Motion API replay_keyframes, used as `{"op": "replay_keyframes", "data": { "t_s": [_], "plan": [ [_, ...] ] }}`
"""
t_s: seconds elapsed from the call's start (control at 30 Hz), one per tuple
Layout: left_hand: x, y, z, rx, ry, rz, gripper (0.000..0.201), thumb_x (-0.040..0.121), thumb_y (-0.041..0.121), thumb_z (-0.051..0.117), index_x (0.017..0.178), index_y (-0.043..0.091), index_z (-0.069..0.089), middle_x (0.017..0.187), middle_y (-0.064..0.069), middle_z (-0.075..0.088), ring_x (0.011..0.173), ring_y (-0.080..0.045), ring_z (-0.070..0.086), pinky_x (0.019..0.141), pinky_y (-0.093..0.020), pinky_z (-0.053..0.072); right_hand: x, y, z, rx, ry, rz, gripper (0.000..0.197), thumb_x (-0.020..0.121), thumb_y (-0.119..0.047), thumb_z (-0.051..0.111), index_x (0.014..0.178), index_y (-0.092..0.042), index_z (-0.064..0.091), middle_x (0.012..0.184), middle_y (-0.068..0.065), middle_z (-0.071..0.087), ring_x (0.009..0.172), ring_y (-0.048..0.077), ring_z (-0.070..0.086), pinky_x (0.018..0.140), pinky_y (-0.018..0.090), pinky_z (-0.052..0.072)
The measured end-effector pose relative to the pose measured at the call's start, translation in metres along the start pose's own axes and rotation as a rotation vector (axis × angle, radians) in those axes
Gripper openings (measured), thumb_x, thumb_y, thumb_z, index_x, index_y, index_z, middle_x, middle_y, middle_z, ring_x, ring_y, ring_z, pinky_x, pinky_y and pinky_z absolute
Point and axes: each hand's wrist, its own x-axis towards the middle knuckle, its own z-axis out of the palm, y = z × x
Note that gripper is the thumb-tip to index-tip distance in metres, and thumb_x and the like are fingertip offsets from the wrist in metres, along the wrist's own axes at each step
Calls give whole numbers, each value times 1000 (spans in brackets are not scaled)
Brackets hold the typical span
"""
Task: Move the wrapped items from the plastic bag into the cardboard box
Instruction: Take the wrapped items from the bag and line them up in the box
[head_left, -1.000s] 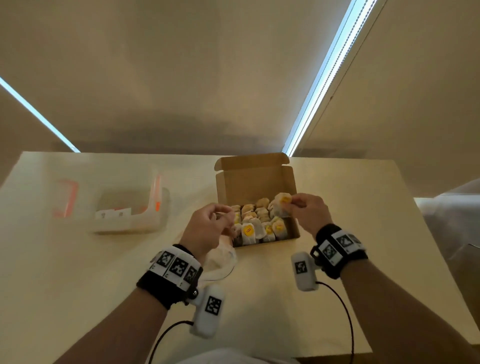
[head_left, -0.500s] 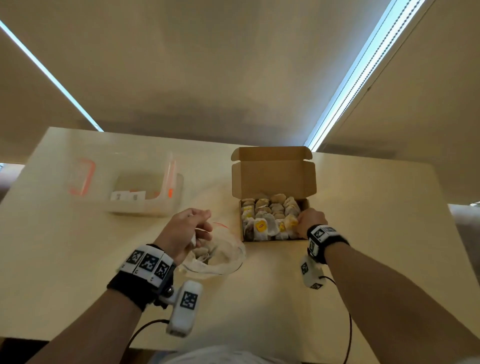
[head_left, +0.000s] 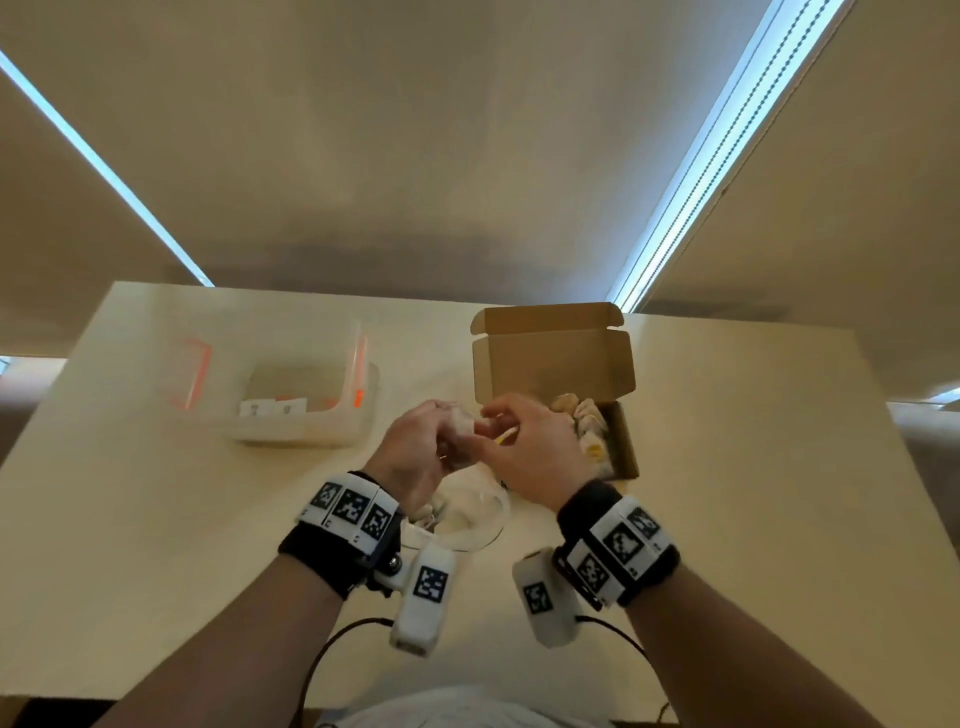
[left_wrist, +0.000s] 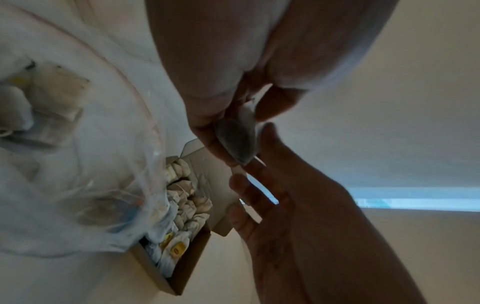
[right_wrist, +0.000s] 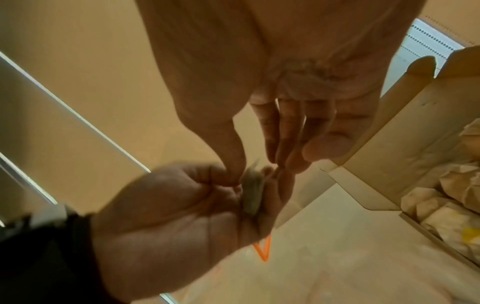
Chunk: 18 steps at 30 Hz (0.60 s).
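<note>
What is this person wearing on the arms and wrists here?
Bare forearms, no sleeves. Each wrist carries a black strap topped by a white band of square black-and-white markers. A white camera pod with its own marker hangs under each wrist, trailing a thin black cable. No gloves on the left hand or right hand.

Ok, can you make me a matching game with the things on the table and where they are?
Things:
1. box
2. bag
3. tub
4. wrapped item

Places:
A. far left on the table
B. pinched in the left hand, the right hand reaching for it
C. flat under the wrists
D. right of the hands, lid up

Pairs: 1-D, 2-C, 3-A, 4-B
</note>
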Motion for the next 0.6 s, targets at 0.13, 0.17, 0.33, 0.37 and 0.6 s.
{"op": "replay_keyframes", "data": {
  "t_s": [0.13,0.17,0.33,0.37,0.6],
  "plan": [
    [4,-10,4,306,31,96,11,102,12,47,104,2,52,88,-17,62,70,-19,61,66,-29,57,2,9,15,68,29,-4,7,85,-25,74,91,-23,71,89,-9,69,84,9,66,80,30,57],
    [6,-13,5,356,33,112,14,103,17,47,107,4,51,90,-17,63,72,-18,63,67,-29,58,2,14,17,108,32,13,6,85,-23,74,90,-23,71,87,-10,69,82,6,65,78,28,57],
    [11,-23,-2,472,36,121,8,97,9,53,100,16,51,110,-15,66,90,-23,66,81,-35,58,7,52,-6,181,76,148,9,85,-25,76,91,-20,71,85,-11,69,80,4,63,72,17,49],
    [13,-25,-5,517,49,122,11,96,7,51,100,17,52,111,-13,66,91,-24,66,83,-37,57,10,65,-15,160,111,191,7,85,-26,76,89,-22,70,86,-9,70,82,7,62,69,13,45],
    [14,-40,-29,956,92,41,8,91,16,56,91,23,58,94,-3,67,85,-22,69,81,-44,58,39,162,-45,-147,119,511,19,86,-29,73,103,-19,71,112,6,70,93,21,59,84,25,46]
  ]
}}
